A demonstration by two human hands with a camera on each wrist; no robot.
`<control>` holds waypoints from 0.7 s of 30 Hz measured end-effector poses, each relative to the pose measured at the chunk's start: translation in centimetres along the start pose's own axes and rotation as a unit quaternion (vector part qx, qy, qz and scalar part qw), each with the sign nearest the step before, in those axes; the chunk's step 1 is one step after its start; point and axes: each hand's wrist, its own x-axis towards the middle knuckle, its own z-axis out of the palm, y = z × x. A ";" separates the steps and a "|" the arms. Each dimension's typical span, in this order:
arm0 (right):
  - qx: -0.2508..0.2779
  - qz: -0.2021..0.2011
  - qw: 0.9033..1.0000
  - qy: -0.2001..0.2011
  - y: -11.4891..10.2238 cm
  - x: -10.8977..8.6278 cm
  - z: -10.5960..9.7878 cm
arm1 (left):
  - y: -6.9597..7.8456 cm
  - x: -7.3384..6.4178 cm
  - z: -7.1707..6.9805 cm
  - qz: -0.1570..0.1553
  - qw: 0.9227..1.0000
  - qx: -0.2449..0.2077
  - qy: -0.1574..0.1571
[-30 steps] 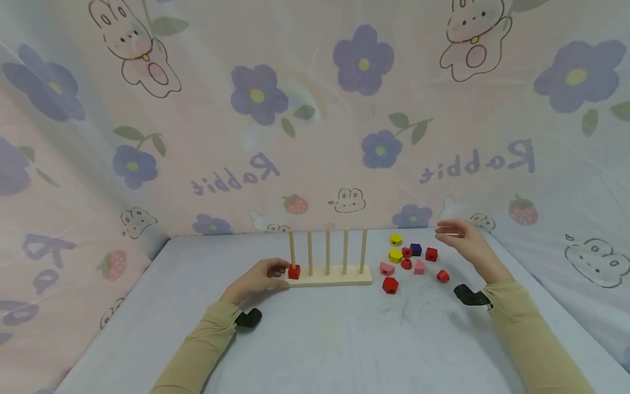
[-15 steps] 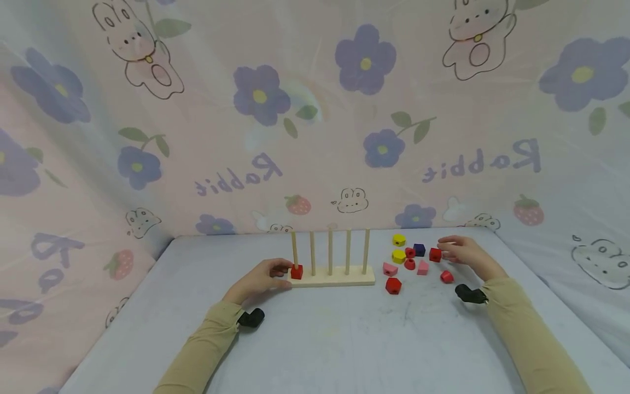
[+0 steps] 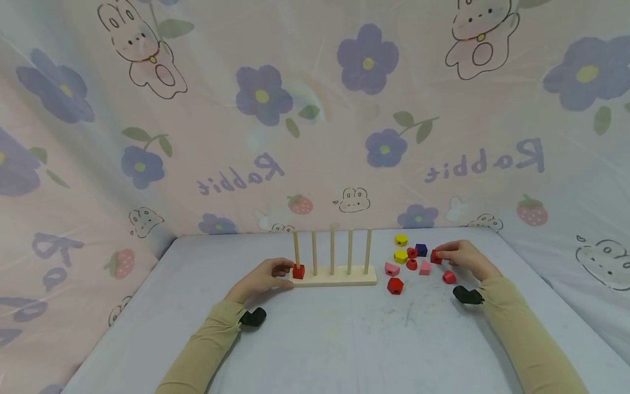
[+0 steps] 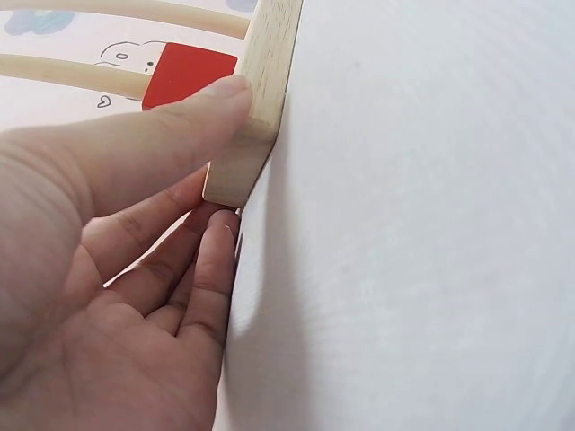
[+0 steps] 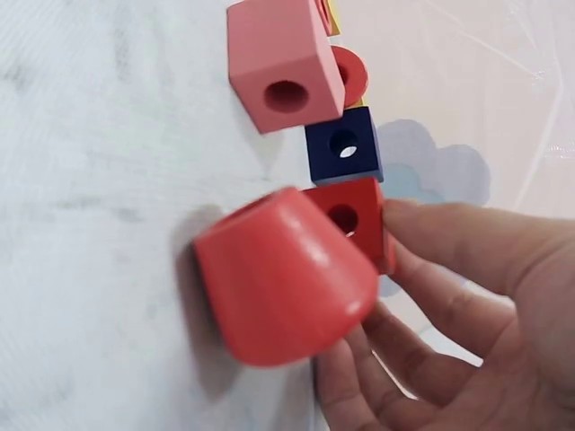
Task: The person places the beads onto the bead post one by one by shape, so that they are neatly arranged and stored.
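Observation:
My left hand [image 3: 263, 279] holds the left end of a pale wooden peg stand [image 3: 339, 281], thumb on the base and fingers at its end. A red cube bead [image 4: 184, 76] sits on the stand's leftmost peg, beside the thumb in the left wrist view. At the right of the loose beads, my right hand [image 3: 465, 257] pinches another red cube bead [image 5: 364, 211] with a round hole, thumb on the near side and fingers behind. A red tapered bead [image 5: 283, 283] lies just in front of it and hides part of the cube in the right wrist view.
Around the right hand lie a dark blue cube [image 3: 420, 250], pink beads [image 3: 392, 268], two yellow beads [image 3: 401, 256], small red beads [image 3: 411, 264] and a red many-sided bead [image 3: 395, 285]. A patterned curtain [image 3: 315, 137] hangs behind the white table [image 3: 334, 339].
My right hand has come down and left onto the red cube, its fingers closing on it. The left hand stays at the stand. The whole head view has shifted slightly.

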 end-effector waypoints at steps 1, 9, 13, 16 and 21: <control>-0.001 0.002 1.000 0.000 0.0 0.0 0.0 | 0.1 0.0 0.0 -0.003 1.000 0.001 0.001; 0.004 -0.012 1.000 -0.007 -0.1 -0.4 0.0 | 0.3 -0.2 -0.1 -0.005 1.000 0.004 0.001; 0.010 -0.025 1.000 -0.016 0.0 -0.5 0.0 | 0.6 -0.2 -0.1 -0.005 1.000 -0.001 0.003; 0.002 -0.037 0.999 -0.019 -0.2 -0.7 -0.1 | 0.7 -0.3 0.0 -0.001 1.000 -0.009 0.005; -0.026 -0.080 0.996 0.003 -1.8 -1.4 -0.7 | 0.7 -0.2 0.0 -0.002 1.000 -0.008 0.005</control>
